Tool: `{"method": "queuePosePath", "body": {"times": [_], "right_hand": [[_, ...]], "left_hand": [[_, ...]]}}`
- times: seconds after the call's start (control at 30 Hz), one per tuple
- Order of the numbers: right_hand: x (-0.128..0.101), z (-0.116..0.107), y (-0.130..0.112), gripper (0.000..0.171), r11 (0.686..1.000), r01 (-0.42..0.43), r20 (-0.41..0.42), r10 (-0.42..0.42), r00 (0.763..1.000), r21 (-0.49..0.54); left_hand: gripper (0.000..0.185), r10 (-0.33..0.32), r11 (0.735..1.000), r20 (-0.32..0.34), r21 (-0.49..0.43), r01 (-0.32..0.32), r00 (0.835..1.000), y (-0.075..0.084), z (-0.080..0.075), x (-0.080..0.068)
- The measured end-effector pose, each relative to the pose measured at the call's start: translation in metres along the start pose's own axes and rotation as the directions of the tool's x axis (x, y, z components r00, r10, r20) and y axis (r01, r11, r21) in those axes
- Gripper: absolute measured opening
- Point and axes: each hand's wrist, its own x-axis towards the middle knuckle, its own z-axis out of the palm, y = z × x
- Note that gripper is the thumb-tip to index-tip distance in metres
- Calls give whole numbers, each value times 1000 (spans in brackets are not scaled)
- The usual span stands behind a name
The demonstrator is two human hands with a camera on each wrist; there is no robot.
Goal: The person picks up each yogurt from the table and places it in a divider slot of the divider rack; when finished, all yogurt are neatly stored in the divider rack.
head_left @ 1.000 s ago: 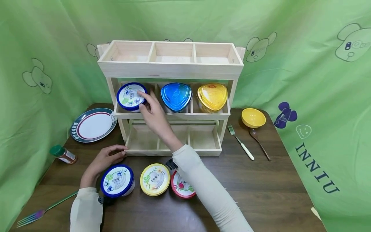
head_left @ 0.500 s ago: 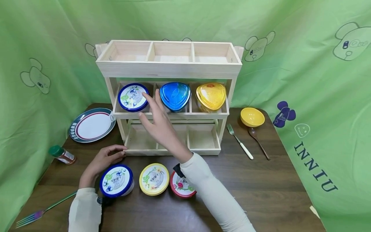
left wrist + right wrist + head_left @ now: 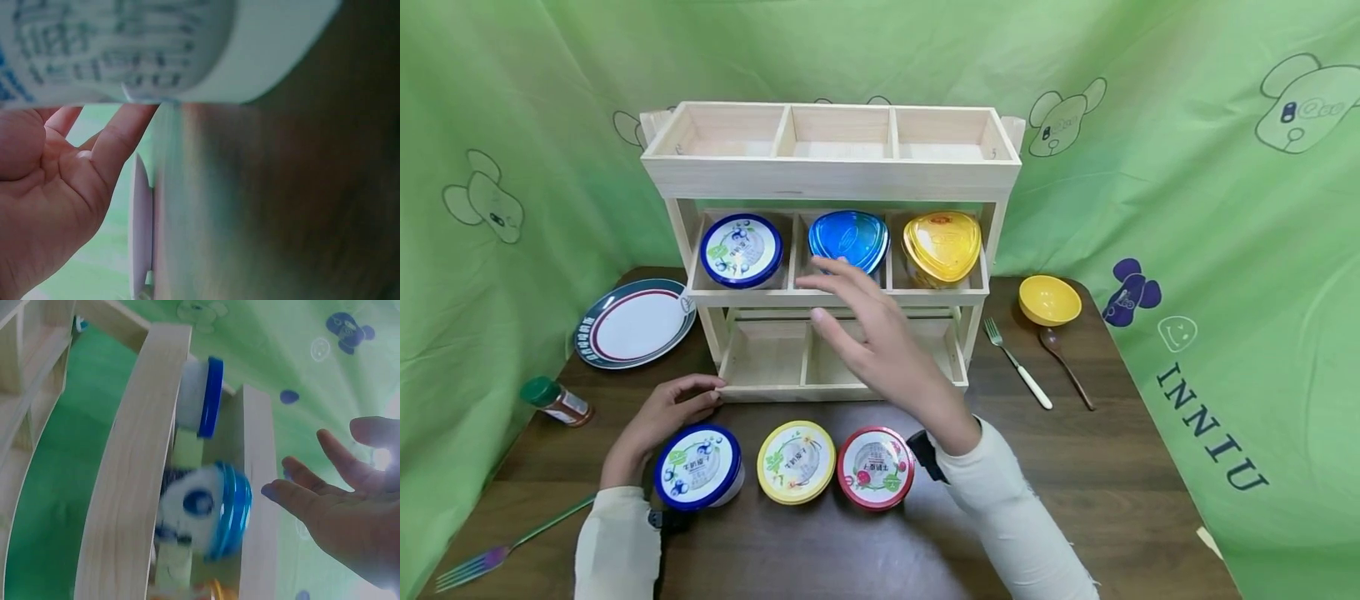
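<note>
My right hand (image 3: 887, 350) hovers in front of the wooden rack (image 3: 835, 179) with fingers spread and nothing in them. It partly covers a tub with a translucent blue lid (image 3: 848, 233) in the middle tier's centre compartment. To its left sits a blue-rimmed tub (image 3: 741, 250); to its right, a yellow-lidded one (image 3: 943, 246). At the lower tray's left front corner, the fingertips of my left hand (image 3: 666, 417) touch the wood. Close to that wrist, on the table, stands a second blue-rimmed tub (image 3: 697, 467), whose side fills the top of the left wrist view.
A yellow-lidded tub (image 3: 796, 462) and a red-lidded tub (image 3: 876, 468) stand in front of the rack. Left are a plate (image 3: 636, 325), a spice jar (image 3: 557, 402) and a fork (image 3: 490, 560). Right are a white-handled fork (image 3: 1018, 364), a wooden spoon (image 3: 1067, 367) and a yellow bowl (image 3: 1049, 301).
My right hand has come away from the blue-rimmed tub in the middle tier and moved right and down. That tub stays in its compartment. My left hand has kept its place.
</note>
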Motion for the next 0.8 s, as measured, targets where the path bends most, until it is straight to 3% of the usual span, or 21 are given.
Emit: {"method": "queuePosePath", "body": {"times": [0.17,0.43,0.8], "right_hand": [[-18,-20,10,37,1000,-22,-70,22,997,-7],[-52,-48,36,33,982,-109,-115,127,985,156],[-112,-57,81,32,919,-304,-156,349,924,250]], "left_hand": [[38,-25,1000,-5,-8,25,1000,-2,0,-1],[40,-20,1000,-12,-10,20,1000,-2,0,-1],[39,-20,1000,-9,-9,20,1000,1,1,-1]]}}
